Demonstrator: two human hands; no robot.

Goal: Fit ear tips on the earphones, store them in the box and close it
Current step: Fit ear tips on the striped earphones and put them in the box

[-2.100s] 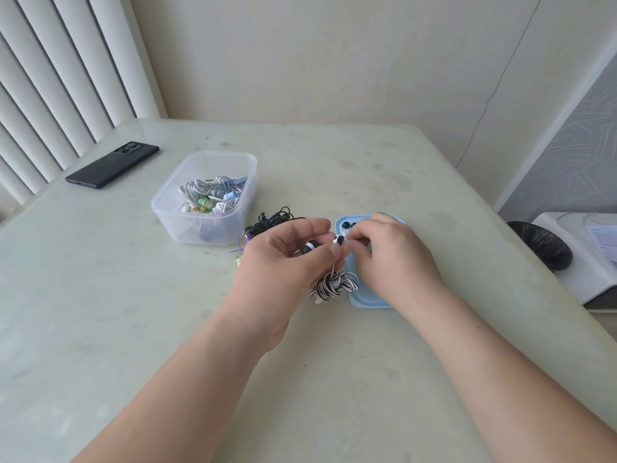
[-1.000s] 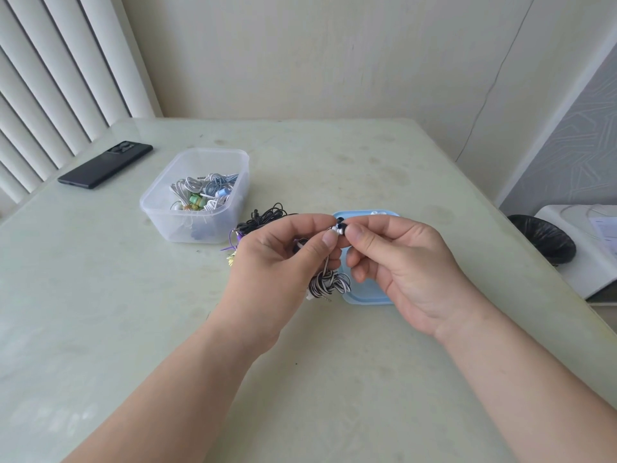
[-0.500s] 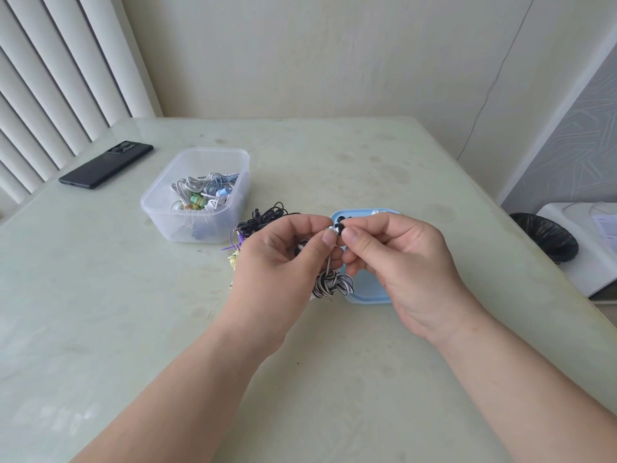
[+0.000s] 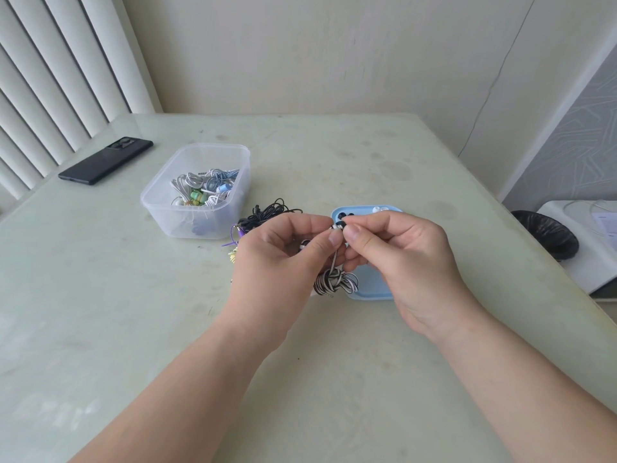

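Two hands meet above the table, just in front of a blue lid. The left hand pinches a white earbud between thumb and forefinger, its other fingers curled under. The right hand pinches a black ear tip between thumb and forefinger and holds it against the earbud's end. Whether the tip is seated on the bud I cannot tell, as the fingertips cover the joint. From the earbud a black-and-white striped cable hangs down in a coiled bundle, its lower loops touching the table and the lid's near left edge. A small black-and-white piece shows between the left fingers, too small to tell what it is.

The lid lies flat on the table, mostly behind the right hand. On its far end lie loose tips: two black ones and some white ones.

Left of the hands stands a clear box, open, with several coiled earphones inside, white, blue and green. Between the box and the hands lies a tangle of black wire, with a purple plug and a yellow bit beside the left hand. A black phone lies at the far left of the table, near the blinds. Off the table's right edge are a black bin and a white appliance.
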